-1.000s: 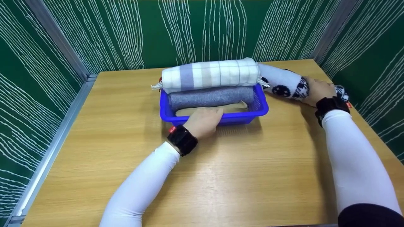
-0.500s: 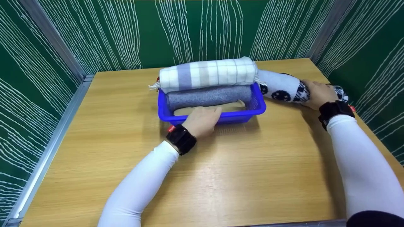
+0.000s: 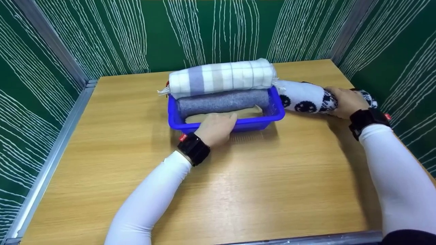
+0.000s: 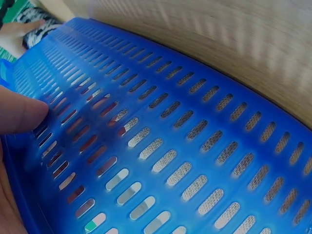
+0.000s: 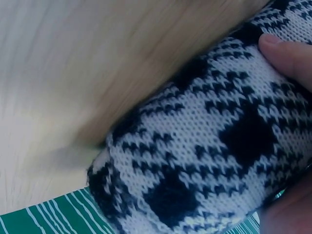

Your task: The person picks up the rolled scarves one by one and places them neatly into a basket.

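A blue plastic basket (image 3: 277,114) with slotted walls stands toward the back of the table. My left hand (image 3: 216,128) grips its front rim; in the left wrist view the thumb (image 4: 22,113) presses the slotted wall. Inside lie a rolled grey cloth (image 3: 223,102) and a beige cloth (image 3: 243,113), partly hidden by the hand. A rolled white plaid scarf (image 3: 223,77) with fringed ends lies across the basket's back. To the right, my right hand (image 3: 349,102) holds a rolled black-and-white knitted scarf (image 3: 303,97) around its right part; the right wrist view shows its knit (image 5: 209,131) close up.
Green walls (image 3: 238,30) with white streaks enclose the wooden table (image 3: 272,183) at the back and both sides. A grey metal strip (image 3: 44,146) runs along the left edge. Something red (image 3: 167,83) shows at the plaid scarf's left end.
The right hand has shifted slightly right and toward me with the knitted scarf, whose left end has come lower beside the basket. The left hand keeps its grip; the whole view drifts a little.
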